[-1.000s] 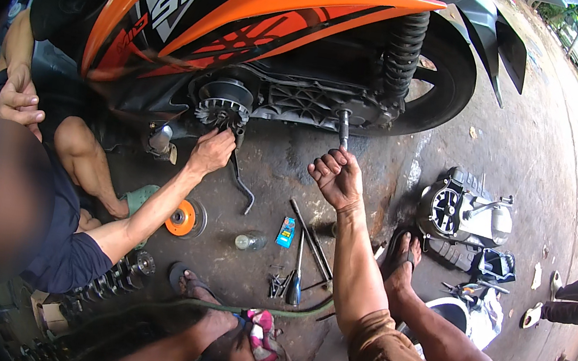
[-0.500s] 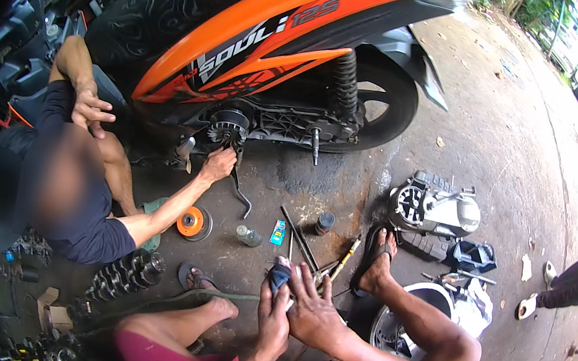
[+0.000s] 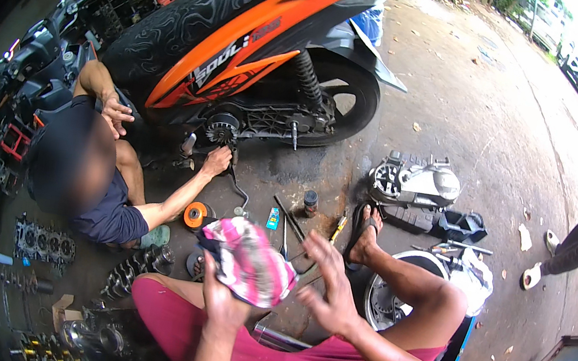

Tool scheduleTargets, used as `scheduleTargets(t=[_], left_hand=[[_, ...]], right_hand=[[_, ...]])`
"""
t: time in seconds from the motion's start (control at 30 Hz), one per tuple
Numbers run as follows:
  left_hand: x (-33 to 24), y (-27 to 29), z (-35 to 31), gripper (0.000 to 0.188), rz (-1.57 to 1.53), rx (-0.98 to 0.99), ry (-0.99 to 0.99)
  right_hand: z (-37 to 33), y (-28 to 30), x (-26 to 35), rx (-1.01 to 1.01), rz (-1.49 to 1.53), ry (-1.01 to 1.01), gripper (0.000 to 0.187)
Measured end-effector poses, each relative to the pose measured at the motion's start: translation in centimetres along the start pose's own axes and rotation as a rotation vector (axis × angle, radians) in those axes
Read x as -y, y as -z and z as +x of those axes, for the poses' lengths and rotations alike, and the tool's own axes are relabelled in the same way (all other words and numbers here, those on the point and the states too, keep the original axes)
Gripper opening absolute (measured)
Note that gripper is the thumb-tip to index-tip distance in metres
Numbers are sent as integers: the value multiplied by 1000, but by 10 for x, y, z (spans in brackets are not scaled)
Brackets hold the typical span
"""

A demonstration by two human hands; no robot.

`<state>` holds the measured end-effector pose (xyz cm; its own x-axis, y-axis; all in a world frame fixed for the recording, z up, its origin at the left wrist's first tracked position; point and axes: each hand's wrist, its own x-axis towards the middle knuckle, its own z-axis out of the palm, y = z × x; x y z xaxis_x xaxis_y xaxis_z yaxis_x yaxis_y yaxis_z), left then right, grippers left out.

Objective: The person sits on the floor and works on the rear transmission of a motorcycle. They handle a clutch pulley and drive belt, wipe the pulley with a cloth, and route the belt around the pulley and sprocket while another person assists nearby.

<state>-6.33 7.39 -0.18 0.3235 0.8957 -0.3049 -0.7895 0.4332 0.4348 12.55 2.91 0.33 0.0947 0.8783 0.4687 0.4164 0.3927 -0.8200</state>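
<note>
A crumpled cloth rag (image 3: 258, 262), pink and white striped with grey smudges, is held up in front of my lap. My left hand (image 3: 223, 296) is closed on its left side, the thumb pressed along it. Just right of the rag, my right hand (image 3: 331, 288) is raised with its fingers apart and nothing in it; motion blurs it a little. Beyond my hands, the co-worker's hand (image 3: 217, 161) reaches below the finned round part (image 3: 222, 129) on the side of the orange and black scooter (image 3: 227, 70).
On the ground lie an orange-centred disc (image 3: 196, 214), a blue packet (image 3: 273, 218), a dark can (image 3: 310, 202) and a yellow-handled tool (image 3: 340, 225). A silver engine cover (image 3: 423, 182) and a wheel (image 3: 380, 299) are to the right. A crankshaft (image 3: 134, 269) lies left of my knee.
My hands have moved apart; the right one has let go. The bunched cloth between them now shows as a larger pink and white rag in my left hand. The view has shifted.
</note>
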Motion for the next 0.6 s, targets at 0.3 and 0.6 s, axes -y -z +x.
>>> scheduleTargets(t=[0.3,0.6], left_hand=[[50,-28,-60,72,941,44,-403],[-7,30,-32,36,1469,-87,-813]], right_hand=[[-28,-40,42,260,668,-355,84],[-34,-57,75,471,257,-66,78]])
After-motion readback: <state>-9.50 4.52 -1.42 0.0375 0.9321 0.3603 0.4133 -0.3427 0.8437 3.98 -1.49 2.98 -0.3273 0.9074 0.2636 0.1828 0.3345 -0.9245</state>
